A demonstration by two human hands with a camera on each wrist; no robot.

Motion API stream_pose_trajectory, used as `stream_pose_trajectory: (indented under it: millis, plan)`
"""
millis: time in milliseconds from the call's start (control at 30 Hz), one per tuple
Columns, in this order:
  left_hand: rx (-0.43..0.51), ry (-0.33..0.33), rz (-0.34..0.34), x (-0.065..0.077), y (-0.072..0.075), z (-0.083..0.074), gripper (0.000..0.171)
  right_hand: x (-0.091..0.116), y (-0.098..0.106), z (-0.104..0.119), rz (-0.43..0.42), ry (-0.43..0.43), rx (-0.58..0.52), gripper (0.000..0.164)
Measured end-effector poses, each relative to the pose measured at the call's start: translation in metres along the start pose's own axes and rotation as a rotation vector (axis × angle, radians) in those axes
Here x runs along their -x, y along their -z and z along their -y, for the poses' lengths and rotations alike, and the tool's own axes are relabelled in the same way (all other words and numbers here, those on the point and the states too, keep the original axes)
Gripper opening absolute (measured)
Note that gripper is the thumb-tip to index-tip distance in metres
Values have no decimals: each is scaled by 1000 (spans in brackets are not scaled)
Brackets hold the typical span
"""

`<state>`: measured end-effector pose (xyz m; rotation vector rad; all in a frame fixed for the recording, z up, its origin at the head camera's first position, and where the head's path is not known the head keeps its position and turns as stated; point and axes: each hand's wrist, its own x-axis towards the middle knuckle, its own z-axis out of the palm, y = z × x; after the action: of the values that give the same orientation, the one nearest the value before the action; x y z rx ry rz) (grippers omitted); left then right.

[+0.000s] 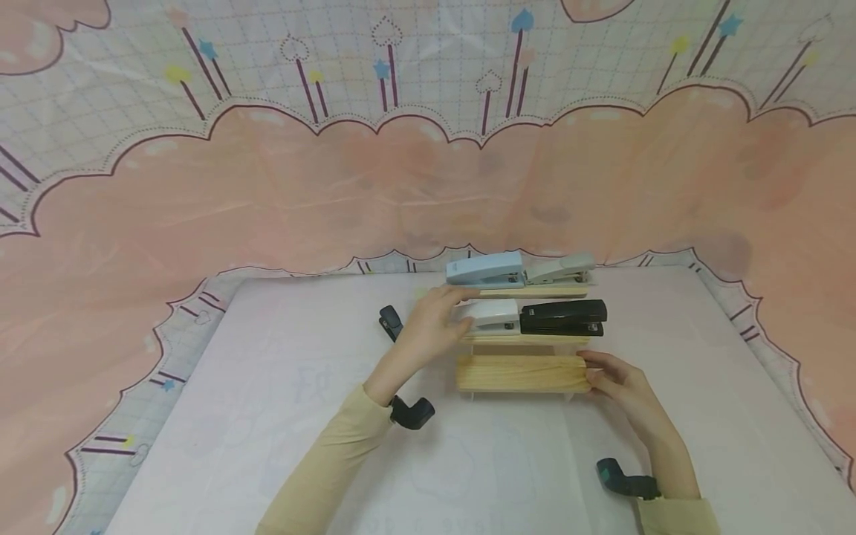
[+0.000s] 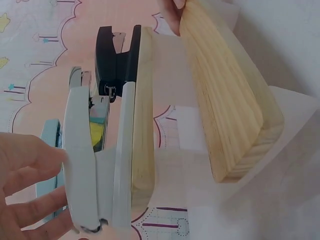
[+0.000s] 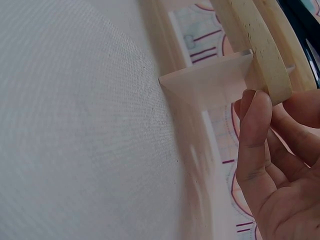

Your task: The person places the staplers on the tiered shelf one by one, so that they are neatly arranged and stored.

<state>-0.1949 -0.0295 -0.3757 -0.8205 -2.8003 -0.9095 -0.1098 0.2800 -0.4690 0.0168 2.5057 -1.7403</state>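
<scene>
Biggest risk we saw: the black stapler (image 1: pixel 564 318) poked past the right end of the middle board (image 1: pixel 528 341), so a rightward shove could've tipped it off, and our left fingers (image 2: pixel 45 204) were gripping the white stapler (image 1: pixel 496 316) right beside it. Our right fingers (image 3: pixel 256 114) pinched the end of the front board (image 1: pixel 521 374); a tug might've shaken everything. We counted 3 boards, 4 staplers (light-blue stapler (image 1: pixel 484 269) and grey stapler (image 1: pixel 562 270) up back), plus 1 half-hidden dark thing (image 1: pixel 390 321) on the table (image 1: pixel 501 461).
</scene>
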Motion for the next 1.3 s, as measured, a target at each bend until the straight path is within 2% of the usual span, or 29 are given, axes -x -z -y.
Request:
stream_pose_trajectory:
  millis: [533,933,1300]
  plan:
    - [97,70,-89,17,7,19,37,1,0,-2,-7,8,4,46]
    - [183,215,-183,35,-2,47,35,2,0,-3,-9,21,-9,46]
    - [247,297,-300,49,-9,68,35,2,-1,-2,-1,23,-20,46]
